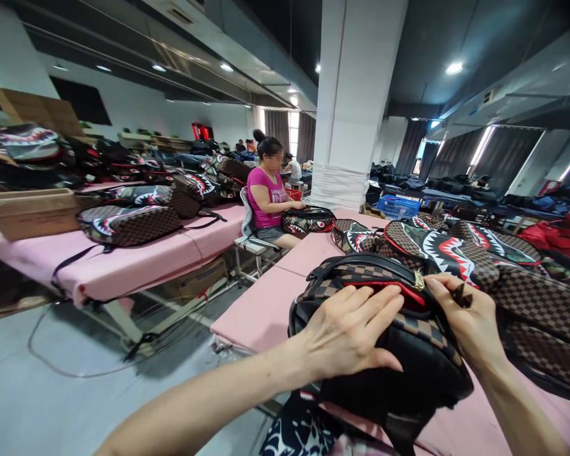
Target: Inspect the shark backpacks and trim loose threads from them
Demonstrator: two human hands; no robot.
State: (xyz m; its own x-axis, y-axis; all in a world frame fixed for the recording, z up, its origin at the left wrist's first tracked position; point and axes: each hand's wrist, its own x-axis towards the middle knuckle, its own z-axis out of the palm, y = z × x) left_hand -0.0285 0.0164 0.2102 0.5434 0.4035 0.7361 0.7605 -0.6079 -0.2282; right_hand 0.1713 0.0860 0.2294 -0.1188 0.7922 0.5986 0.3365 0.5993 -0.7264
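Note:
A black and brown checkered backpack [408,392] stands tilted on the pink-covered table in front of me, its red-lined top opening [411,294] partly showing. My left hand [356,326] lies flat over the near edge of that opening, fingers stretched out and thumb apart, holding nothing. At the right end of the opening, my right hand [465,313] pinches by a gold zipper pull [418,280]. A small dark piece [463,295] shows at its curled fingers; I cannot make out what it is.
More checkered backpacks with shark-mouth prints [449,250] are heaped on the right. A second pink table [166,250] on the left bears similar bags and a cardboard box [33,212]. Beyond, a seated co-worker [268,190] handles a camouflage bag [308,220] near a white pillar [351,95].

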